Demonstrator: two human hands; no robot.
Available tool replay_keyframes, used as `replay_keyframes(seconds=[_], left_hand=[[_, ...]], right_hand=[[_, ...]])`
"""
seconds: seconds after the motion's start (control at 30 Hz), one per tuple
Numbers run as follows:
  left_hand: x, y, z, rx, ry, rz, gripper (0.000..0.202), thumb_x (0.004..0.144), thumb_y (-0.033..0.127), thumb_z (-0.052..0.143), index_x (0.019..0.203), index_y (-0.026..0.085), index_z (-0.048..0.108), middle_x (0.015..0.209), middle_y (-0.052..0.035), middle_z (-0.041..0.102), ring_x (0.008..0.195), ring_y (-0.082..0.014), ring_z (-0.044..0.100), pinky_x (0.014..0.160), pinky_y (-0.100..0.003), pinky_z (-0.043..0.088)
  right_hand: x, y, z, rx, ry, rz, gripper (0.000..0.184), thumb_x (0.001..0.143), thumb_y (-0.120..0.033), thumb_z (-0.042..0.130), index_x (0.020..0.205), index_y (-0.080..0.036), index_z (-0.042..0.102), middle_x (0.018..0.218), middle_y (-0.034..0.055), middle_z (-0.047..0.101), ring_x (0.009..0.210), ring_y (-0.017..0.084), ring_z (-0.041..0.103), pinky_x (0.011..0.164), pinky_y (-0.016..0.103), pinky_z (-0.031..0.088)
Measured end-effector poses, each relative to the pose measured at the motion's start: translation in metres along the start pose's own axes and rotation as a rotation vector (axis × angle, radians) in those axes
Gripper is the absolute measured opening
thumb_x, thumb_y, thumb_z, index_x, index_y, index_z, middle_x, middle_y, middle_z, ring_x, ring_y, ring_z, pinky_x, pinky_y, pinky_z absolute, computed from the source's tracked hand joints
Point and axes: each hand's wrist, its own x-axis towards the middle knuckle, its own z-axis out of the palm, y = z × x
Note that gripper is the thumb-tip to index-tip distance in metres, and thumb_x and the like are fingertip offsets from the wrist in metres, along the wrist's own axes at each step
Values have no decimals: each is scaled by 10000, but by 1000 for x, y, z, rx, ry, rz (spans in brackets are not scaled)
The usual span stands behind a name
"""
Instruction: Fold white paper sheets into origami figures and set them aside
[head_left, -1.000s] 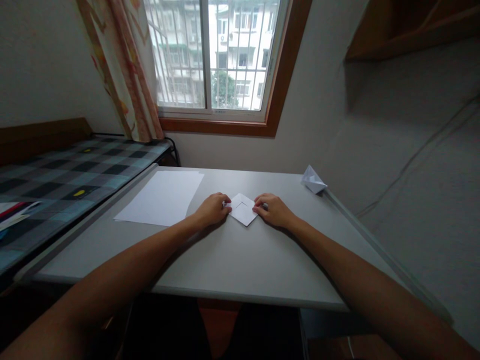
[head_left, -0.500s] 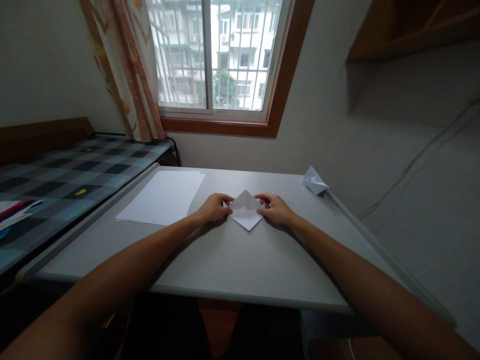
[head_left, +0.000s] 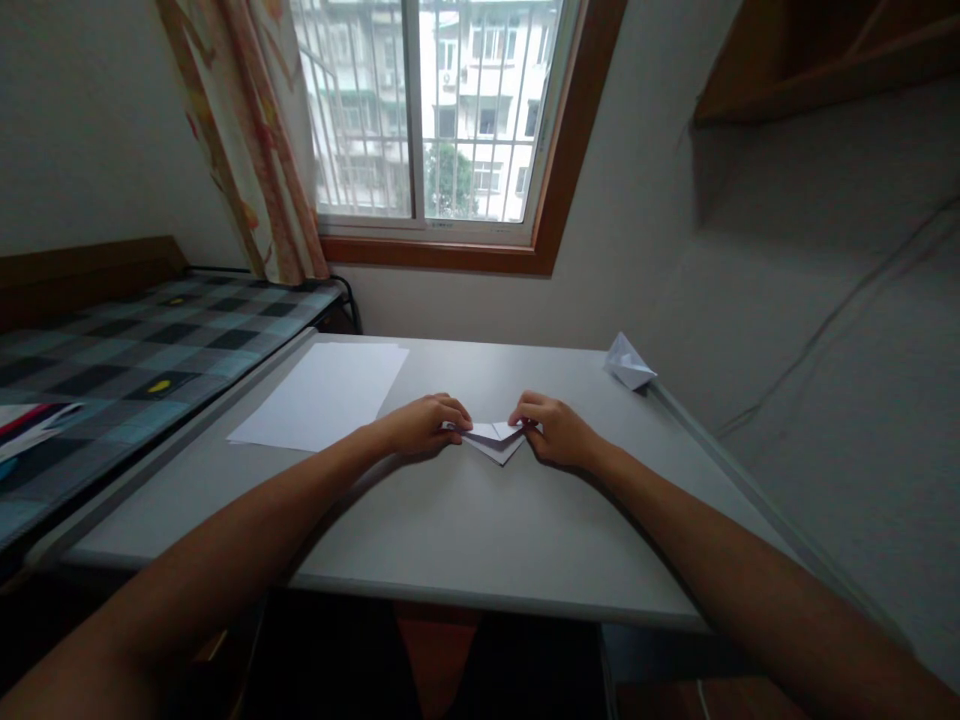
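A small piece of folded white paper (head_left: 493, 436) lies at the middle of the white table (head_left: 480, 530). Its upper layer is bent down toward me, and a lower corner points at the table's front edge. My left hand (head_left: 429, 424) pinches its left corner between thumb and fingers. On the opposite corner, my right hand (head_left: 556, 430) is closed, fingertips on top of the fold and thumb below.
Flat white sheets (head_left: 322, 395) lie on the table's left side. A folded paper boat (head_left: 630, 366) stands near the back right edge. Left of the table is a bed with a checked cover (head_left: 150, 345). A window (head_left: 420, 120) is in the wall ahead.
The paper was a flat diamond with its top corner pointing away. That upper part is now folded down toward me, and both hands have shifted onto the side corners.
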Motion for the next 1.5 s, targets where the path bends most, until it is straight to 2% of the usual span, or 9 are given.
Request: replay_keyframes(seconds=[0.1,0.2,0.3,0.43,0.7,0.8,0.97,1.2,1.5], left_hand=[[2,3,4,45,-17,33,196,833,158,556,951,186,709,976,-95,674,889,-169,593,832,-287,445],[3,6,5,111,-40,69,216,844,136,518,931,182,711,982,-95,668,894,-172,584,818,-273,445],[3,10,2,183,-72,71,232,856,137,492,920,182,711,994,-96,663,915,-180,577,830,-279,441],[3,16,0,171,-64,17,184,851,226,541,911,173,706,994,-98,654,904,-183,584,834,-287,442],[12,20,10,-44,129,-390,288,833,359,545,976,143,672,819,-53,675,695,-146,587,649,-254,440],[15,20,6,-180,116,-412,305,833,395,541,875,138,700,748,-42,683,648,-134,577,602,-235,419],[17,33,-4,-265,259,-330,251,808,353,591,835,130,703,748,-45,701,647,-124,587,595,-215,421],[18,46,-6,-277,315,-280,250,799,355,623,843,130,723,765,-61,716,659,-131,612,608,-216,442],[19,44,-8,-346,318,-387,279,790,372,635,819,111,728,535,-14,612,459,-74,505,452,-171,361]], right_hand=[[0,-5,-5,68,-65,9,243,707,-57,519,836,-171,691,836,52,587,709,145,547,685,264,438],[4,-5,-4,69,-56,110,138,788,-208,565,731,-167,684,792,50,582,661,136,532,635,264,430],[7,-3,0,-12,-37,193,149,779,-293,629,809,-160,687,844,71,594,722,158,547,688,288,437],[7,-4,2,-84,-115,175,159,785,-298,643,870,-169,680,902,92,604,855,197,555,784,316,422],[11,-21,-12,-24,-123,295,169,788,-308,627,858,-158,591,786,42,608,684,153,521,618,265,378],[13,-22,-18,77,-40,281,172,758,-293,644,852,-164,582,787,29,618,688,149,534,622,262,390],[15,-27,-27,257,-7,234,205,745,-313,657,887,-165,642,867,45,658,799,173,590,713,285,432],[17,-31,-33,279,80,81,255,823,-371,601,732,-150,689,738,54,631,669,142,562,622,268,416],[19,-27,-32,311,103,93,275,815,-366,614,683,-135,682,670,47,609,608,127,518,557,257,370]])
